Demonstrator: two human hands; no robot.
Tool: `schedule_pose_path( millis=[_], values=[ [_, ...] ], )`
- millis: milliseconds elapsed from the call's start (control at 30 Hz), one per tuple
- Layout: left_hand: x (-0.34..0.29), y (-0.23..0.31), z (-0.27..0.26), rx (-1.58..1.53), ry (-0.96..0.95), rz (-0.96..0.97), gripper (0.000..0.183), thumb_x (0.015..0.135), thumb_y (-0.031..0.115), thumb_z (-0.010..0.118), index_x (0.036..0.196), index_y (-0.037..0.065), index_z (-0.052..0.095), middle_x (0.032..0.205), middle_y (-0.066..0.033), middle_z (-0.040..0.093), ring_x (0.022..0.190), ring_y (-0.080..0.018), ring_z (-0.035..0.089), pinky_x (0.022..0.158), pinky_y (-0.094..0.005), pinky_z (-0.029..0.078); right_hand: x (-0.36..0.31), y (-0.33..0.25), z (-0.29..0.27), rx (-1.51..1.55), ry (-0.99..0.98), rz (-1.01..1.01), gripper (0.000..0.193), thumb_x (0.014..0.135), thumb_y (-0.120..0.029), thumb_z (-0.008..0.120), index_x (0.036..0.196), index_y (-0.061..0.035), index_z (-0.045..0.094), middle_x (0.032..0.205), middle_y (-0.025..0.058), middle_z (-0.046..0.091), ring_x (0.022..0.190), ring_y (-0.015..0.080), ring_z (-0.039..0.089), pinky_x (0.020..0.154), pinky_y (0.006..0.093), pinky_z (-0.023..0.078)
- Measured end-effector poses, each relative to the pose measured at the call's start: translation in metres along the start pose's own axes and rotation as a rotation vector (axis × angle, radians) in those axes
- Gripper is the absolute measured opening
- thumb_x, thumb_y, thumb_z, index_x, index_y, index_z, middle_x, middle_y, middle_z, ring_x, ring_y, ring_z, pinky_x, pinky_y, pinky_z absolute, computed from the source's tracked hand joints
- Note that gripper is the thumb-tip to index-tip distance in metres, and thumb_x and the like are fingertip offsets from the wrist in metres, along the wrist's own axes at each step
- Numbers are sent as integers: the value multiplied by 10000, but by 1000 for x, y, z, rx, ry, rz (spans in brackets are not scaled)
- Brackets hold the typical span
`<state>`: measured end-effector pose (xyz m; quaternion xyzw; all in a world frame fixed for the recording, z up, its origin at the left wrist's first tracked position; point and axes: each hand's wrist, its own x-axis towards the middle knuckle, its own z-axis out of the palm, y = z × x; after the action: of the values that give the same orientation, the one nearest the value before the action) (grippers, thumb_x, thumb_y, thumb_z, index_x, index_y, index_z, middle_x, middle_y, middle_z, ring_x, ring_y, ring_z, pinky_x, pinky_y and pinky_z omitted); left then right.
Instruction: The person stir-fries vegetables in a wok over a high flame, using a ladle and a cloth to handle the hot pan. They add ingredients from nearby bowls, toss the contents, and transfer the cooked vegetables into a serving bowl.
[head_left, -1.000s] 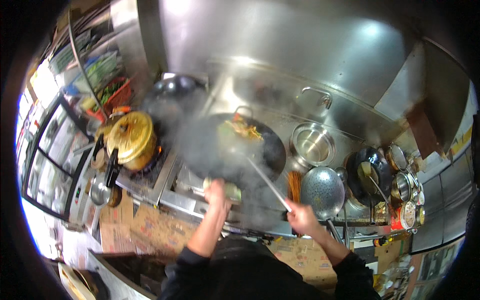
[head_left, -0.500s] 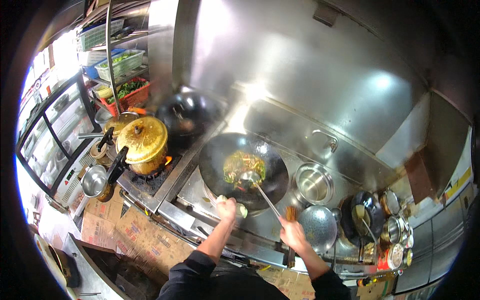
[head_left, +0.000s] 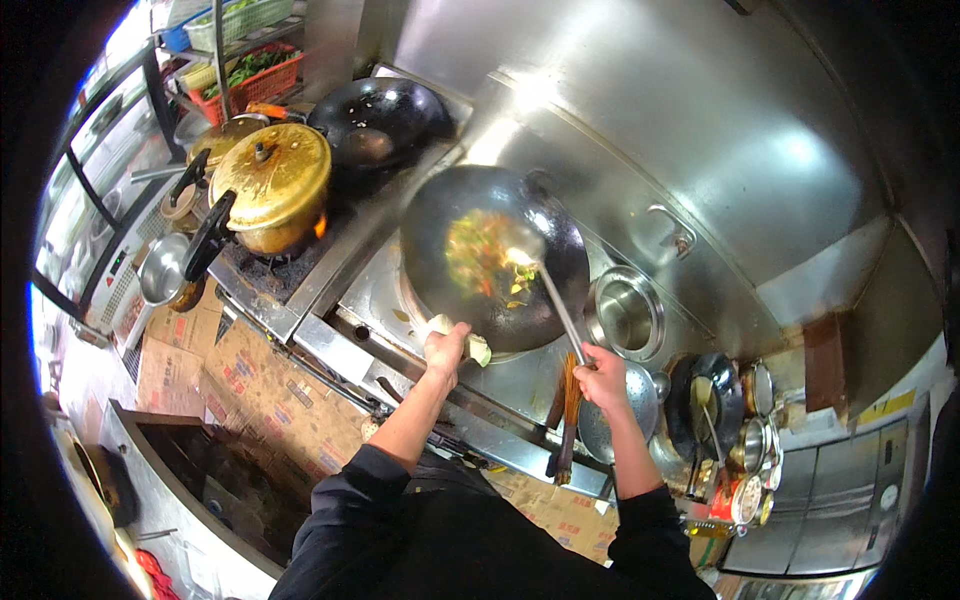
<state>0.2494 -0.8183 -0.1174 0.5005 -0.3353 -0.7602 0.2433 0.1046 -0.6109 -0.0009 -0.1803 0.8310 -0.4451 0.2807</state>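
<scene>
Wok (head_left: 495, 255) shifted left, food (head_left: 480, 262) seemingly blurred

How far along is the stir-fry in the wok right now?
Done: mixed food is already in the black wok. In hand: the left hand grips the wok's edge through a cloth, and the right hand works a ladle in the food. Left: the food is not yet out of the wok.

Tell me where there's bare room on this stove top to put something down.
Bare steel shows between the wok and the round steel basin, and on the front ledge left of the left hand. Right of the right hand, bowls and seasoning pots crowd together.
</scene>
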Motion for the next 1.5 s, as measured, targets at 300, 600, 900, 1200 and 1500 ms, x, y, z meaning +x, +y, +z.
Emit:
schedule_pose_path(
  millis=[300, 600, 900, 1200, 1500],
  values=[
    [-25, 6, 0, 147, 36, 64, 444, 832, 348, 629, 887, -93, 624, 821, -163, 656, 758, -211, 610, 712, -342, 467, 43, -73, 14, 340, -133, 174, 464, 755, 42, 595, 1197, 11, 457, 661, 77, 526, 476, 107, 486, 364, 233, 339],
    [-12, -3, 2, 87, -42, -14, 266, 837, 249, 629, 930, 3, 584, 790, -81, 622, 661, -177, 604, 574, -322, 490, 43, -48, 33, -42, -280, 11, 525, 742, 70, 577, 1252, -13, 482, 638, 30, 519, 459, 117, 496, 369, 281, 351],
    [3, 21, 21, -182, -25, -127, 177, 778, 85, 565, 936, 12, 534, 832, -127, 605, 638, -250, 609, 520, -427, 508, -64, -21, 15, -586, -59, -450, 470, 750, 0, 583, 1215, -54, 542, 809, 110, 628, 565, 196, 569, 530, 297, 479],
    [-55, 50, 30, -145, -20, -55, 278, 745, 84, 559, 1006, -7, 524, 933, -157, 576, 780, -280, 600, 615, -498, 527, -86, -22, -38, -352, -326, -110, 461, 804, -7, 585, 1256, -19, 493, 643, 19, 536, 454, 60, 458, 404, 216, 358],
    [-89, 16, 1, -200, 112, 285, 41, 797, 73, 561, 829, 52, 577, 703, -22, 553, 543, -126, 493, 460, -310, 414, -112, 153, 24, -337, 105, -369, 535, 779, -74, 566, 1293, -57, 420, 760, 148, 597, 650, 243, 610, 591, 332, 479]
  ],
)
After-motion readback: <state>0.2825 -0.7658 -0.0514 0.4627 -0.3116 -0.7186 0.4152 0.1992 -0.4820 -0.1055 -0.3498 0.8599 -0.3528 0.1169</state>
